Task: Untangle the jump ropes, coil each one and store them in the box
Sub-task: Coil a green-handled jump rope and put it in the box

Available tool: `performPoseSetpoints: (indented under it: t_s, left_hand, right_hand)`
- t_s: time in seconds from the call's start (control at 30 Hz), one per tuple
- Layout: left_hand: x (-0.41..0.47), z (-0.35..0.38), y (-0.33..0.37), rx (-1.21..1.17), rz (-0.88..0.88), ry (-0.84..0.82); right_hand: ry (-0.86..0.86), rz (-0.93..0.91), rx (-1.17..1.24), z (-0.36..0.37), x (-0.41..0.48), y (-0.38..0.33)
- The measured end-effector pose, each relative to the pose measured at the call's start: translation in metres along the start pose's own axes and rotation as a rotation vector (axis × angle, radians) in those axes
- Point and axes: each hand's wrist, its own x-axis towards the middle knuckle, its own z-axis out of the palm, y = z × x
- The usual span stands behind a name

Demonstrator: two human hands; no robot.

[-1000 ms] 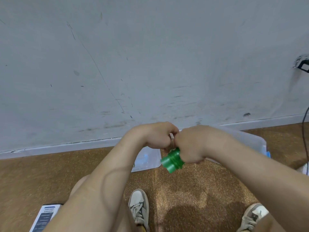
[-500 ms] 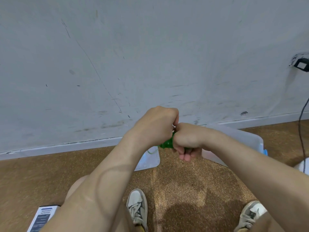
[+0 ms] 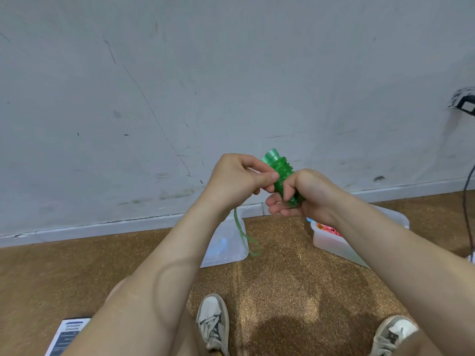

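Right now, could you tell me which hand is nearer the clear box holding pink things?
Right. The right hand, gripping the jump rope, is above the box's left end; the left hand is farther left, above the lid.

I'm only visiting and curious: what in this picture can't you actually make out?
Head view, the only one:
- box: the right forearm covers most of it; beyond something pink, its contents are hidden.
- green jump rope: the left hand and right hand cover its lower part, so how its end is fastened is hidden.
- booklet: cut by the bottom edge, print too small to read.
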Motion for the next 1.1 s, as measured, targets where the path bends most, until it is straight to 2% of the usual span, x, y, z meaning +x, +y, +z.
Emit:
performPoseSetpoints:
  t_s: [0.07,0.13,0.27,0.33,0.43,0.5,0.53,0.6,0.63,0.7,0.73,0.83,0.97,1.1]
  left_hand:
    - [0.003,-0.003,-0.003,-0.023,-0.044,0.048]
    - [0.007,-0.008,-0.007,-0.078,-0.098,0.023]
    - [0.004,-0.013,-0.009,-0.270,-0.089,-0.303]
    - [0.000,-0.015,-0.009,-0.256,-0.020,-0.386]
    - [-0.001,-0.014,-0.008,-0.140,0.046,-0.304]
    - [0.000,-0.012,-0.007,-0.022,0.070,-0.177]
    - [-0.001,-0.010,-0.007,0.071,0.100,-0.118]
    - [-0.001,-0.006,-0.008,0.298,0.220,-0.025]
    - [-0.002,-0.005,-0.009,0.417,0.305,0.010]
    - [-0.002,-0.001,-0.011,0.622,0.462,0.034]
    - [-0.001,0.002,-0.012,0.708,0.514,0.027]
    - [-0.001,0.013,-0.012,0.864,0.566,-0.029]
    - [-0.002,0.005,-0.008,0.709,0.332,-0.180]
    - [-0.003,0.001,-0.002,0.906,0.404,-0.179]
  right_hand:
    - [-0.031,-0.041,0.060,-0.001,0.001,-0.002]
    - [-0.089,-0.090,0.099,-0.003,0.000,-0.005]
    - [-0.323,-0.110,0.124,-0.008,-0.008,-0.008]
    - [-0.423,-0.085,0.109,-0.013,-0.008,-0.008]
    - [-0.394,-0.064,-0.129,-0.018,-0.004,-0.004]
    - [-0.229,-0.070,-0.332,-0.020,-0.001,0.000]
    - [-0.135,-0.071,-0.345,-0.022,0.001,0.001]
    - [-0.008,-0.035,-0.194,-0.029,0.003,-0.003]
    - [-0.005,-0.003,-0.069,-0.032,0.002,-0.007]
    - [-0.085,0.055,0.123,-0.034,-0.002,-0.012]
    - [-0.140,0.060,0.121,-0.035,-0.004,-0.012]
    - [-0.234,-0.021,-0.065,-0.032,-0.006,-0.008]
    - [-0.205,-0.140,-0.317,-0.036,-0.003,-0.004]
    - [-0.237,-0.186,-0.746,-0.033,-0.005,-0.005]
